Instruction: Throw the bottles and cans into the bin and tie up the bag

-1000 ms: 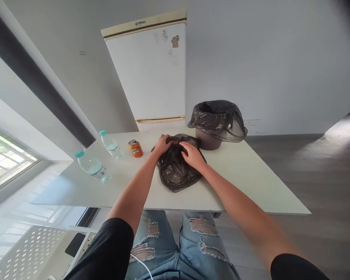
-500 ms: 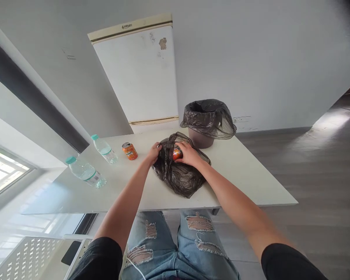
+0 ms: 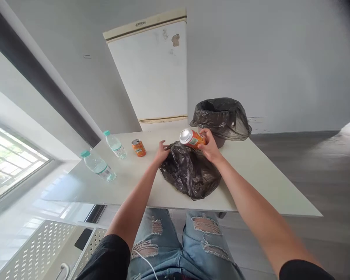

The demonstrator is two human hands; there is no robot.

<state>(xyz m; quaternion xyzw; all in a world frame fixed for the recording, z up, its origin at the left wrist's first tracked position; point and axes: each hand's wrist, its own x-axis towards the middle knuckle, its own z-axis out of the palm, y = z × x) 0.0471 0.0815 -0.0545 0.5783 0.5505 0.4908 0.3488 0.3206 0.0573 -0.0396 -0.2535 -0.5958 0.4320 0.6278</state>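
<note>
A crumpled dark plastic bag [image 3: 191, 173] lies on the white table [image 3: 251, 171] in front of me. My right hand [image 3: 210, 147] is closed around an orange drink can [image 3: 191, 138], held on its side just above the bag's far edge. My left hand [image 3: 162, 151] grips the bag's left rim, fingers pinched on the plastic. A second orange can [image 3: 139, 148] stands upright on the table to the left of the bag.
A small bin lined with a dark bag [image 3: 221, 118] stands at the table's far side. Two clear water bottles [image 3: 98, 166] [image 3: 115, 145] lie at the left. A white fridge [image 3: 153, 66] stands behind the table, a window [image 3: 8, 159] at left.
My right hand reached into the bag and has lifted an orange can out above it. My left hand kept hold of the bag's rim.
</note>
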